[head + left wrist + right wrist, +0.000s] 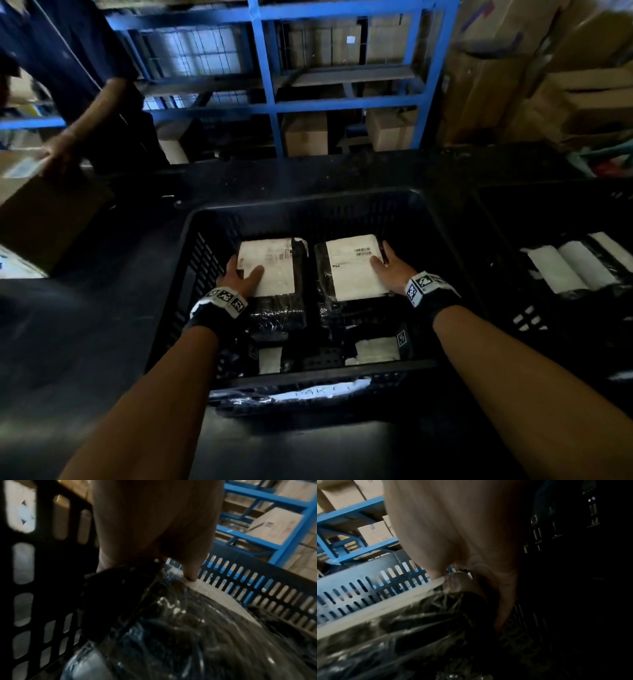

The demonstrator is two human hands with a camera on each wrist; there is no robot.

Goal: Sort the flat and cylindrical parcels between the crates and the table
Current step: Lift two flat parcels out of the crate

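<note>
Two flat parcels in black wrap with white labels lie side by side in the black crate point(308, 202). My left hand point(239, 274) grips the left flat parcel point(274, 270) at its left edge, thumb on the label and fingers down its side. My right hand point(390, 269) grips the right flat parcel point(349, 270) at its right edge in the same way. The left wrist view shows the thumb point(190, 573) pressing on the label of the shiny parcel point(171, 628). In the right wrist view the fingers point(503, 608) curl down beside the parcel point(402, 628).
More flat parcels point(373, 349) lie under these near the crate's front. A second black crate point(496, 219) at the right holds white cylindrical parcels point(565, 270). Another person's hand point(61, 154) holds a cardboard box point(44, 219) at the left. Blue shelving point(274, 102) stands behind.
</note>
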